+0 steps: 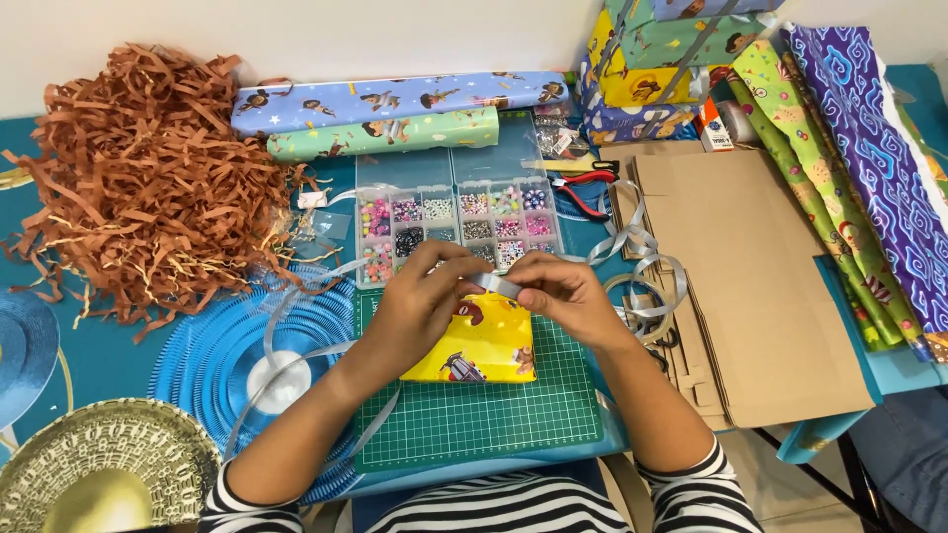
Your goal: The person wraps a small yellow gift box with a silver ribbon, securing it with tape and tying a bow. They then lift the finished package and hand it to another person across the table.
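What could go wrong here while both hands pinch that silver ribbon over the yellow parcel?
The ribbon is held only between the fingertips of the left hand and right hand, so it might slip off the yellow parcel. Its long loose loops trail left over the blue plate and could snag. The open bead box sits just behind the hands; a bump might scatter beads.

You wore a black-and-white striped top at the bottom of the frame; its sleeves (726,494) were pushed up, forearms bare.
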